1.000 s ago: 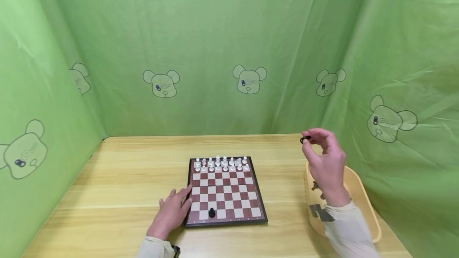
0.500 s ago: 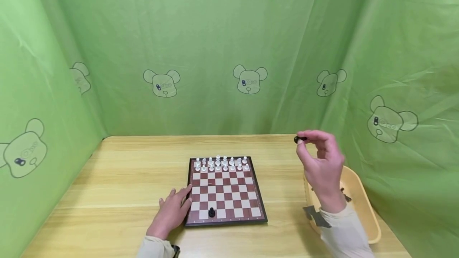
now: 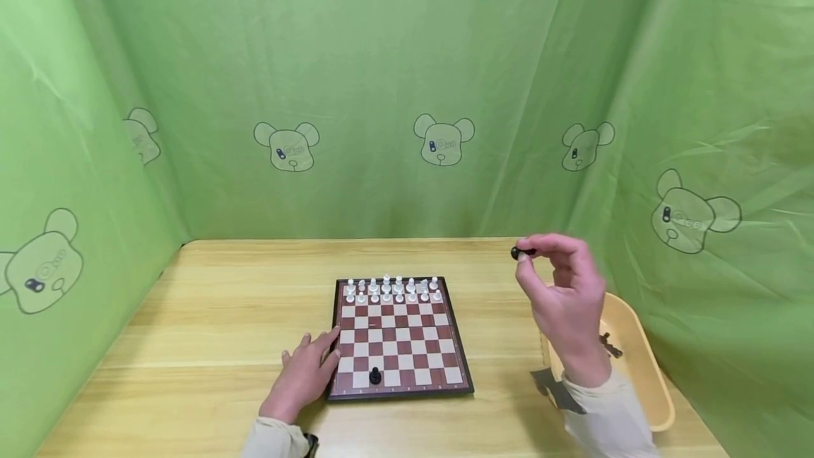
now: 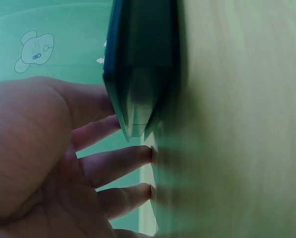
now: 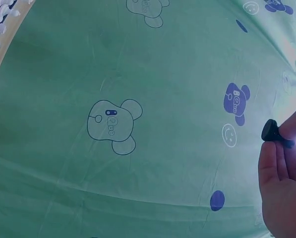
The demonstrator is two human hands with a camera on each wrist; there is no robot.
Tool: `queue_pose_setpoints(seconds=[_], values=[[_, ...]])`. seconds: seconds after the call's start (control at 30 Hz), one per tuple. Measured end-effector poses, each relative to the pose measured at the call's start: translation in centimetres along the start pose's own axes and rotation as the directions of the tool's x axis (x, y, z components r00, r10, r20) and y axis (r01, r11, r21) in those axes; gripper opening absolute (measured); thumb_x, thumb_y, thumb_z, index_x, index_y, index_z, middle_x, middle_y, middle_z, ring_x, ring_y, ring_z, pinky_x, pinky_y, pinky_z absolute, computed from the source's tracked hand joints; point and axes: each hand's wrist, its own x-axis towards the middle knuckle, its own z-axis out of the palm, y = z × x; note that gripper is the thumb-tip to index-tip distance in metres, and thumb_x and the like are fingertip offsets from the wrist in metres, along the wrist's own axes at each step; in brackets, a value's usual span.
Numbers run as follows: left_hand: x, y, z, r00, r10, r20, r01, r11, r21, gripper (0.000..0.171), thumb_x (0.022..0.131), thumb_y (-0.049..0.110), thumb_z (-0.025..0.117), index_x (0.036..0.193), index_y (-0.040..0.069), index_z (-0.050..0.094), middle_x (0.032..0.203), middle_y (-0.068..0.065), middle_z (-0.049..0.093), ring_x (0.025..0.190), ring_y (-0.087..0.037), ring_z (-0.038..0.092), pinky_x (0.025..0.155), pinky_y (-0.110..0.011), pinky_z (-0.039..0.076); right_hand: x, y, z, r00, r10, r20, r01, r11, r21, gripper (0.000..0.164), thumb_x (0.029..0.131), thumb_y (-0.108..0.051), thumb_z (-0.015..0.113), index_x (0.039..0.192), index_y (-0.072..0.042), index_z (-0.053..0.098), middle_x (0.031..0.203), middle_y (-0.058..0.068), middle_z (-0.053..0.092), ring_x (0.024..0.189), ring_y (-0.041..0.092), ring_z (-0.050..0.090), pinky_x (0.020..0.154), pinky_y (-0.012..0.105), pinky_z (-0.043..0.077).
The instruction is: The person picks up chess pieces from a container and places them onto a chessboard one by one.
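Between the thumb and fingers of my right hand (image 3: 568,302) is a black chess piece (image 3: 523,252), held in the air right of the board. In the right wrist view the piece (image 5: 270,131) shows its round base; the fingers hide the rest. My left hand (image 3: 304,379) lies by the left edge of the chessboard (image 3: 407,357), fingers spread, with fingertips touching the edge. In the left wrist view that hand (image 4: 48,153) has its fingers extended beside the dark board side (image 4: 143,59). White chess pieces (image 3: 386,290) fill two far rows. One black chess piece (image 3: 375,376) stands in the nearest row.
A yellow plastic basket (image 3: 658,398) stands on the wooden table (image 3: 216,324) at the right, partly behind my right forearm. Dark chess pieces (image 3: 610,348) lie inside it. Green patterned curtains (image 3: 362,90) enclose the table at the back and sides.
My right hand has moved left, away from above the basket, with the black chess piece, whose angle has shifted. More of the basket's inside shows. The left hand and the board have stayed put.
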Motion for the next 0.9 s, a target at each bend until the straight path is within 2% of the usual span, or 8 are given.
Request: queue_pose_setpoints(seconds=[0.2,0.4,0.9], values=[[0.0,0.1,0.0,1.000,-0.002,0.007,0.002,1.000,0.000,0.047,0.106,0.023,0.056,0.151,0.011,0.054,0.151,-0.021,0.053,0.146,-0.056,0.032,0.110,-0.084,0.009,0.3,-0.6,0.1,1.000,-0.017,-0.017,0.017,1.000,-0.001,0.027,0.074,0.028,0.059,0.100,0.028,0.052,0.098,0.017,0.074,0.091,0.017,0.072,0.086,0.023,0.059],[0.0,0.0,-0.1,1.000,-0.004,0.008,0.004,1.000,0.008,0.047,0.106,0.024,0.056,0.151,0.011,0.053,0.151,-0.021,0.053,0.146,-0.056,0.032,0.110,-0.084,0.009,0.8,-1.5,0.0,0.999,-0.035,-0.040,0.038,0.997,0.063,0.026,0.074,0.028,0.059,0.100,0.029,0.052,0.099,0.018,0.074,0.092,0.020,0.072,0.089,0.025,0.059],[0.0,-0.1,0.1,1.000,-0.002,0.004,0.002,1.000,0.001,0.047,0.106,0.023,0.056,0.151,0.010,0.054,0.151,-0.019,0.054,0.146,-0.056,0.032,0.109,-0.085,0.008,0.9,-2.4,0.5,1.000,-0.028,-0.014,0.030,0.991,0.129,0.027,0.073,0.029,0.058,0.099,0.029,0.051,0.099,0.017,0.075,0.093,0.018,0.073,0.088,0.023,0.059]])
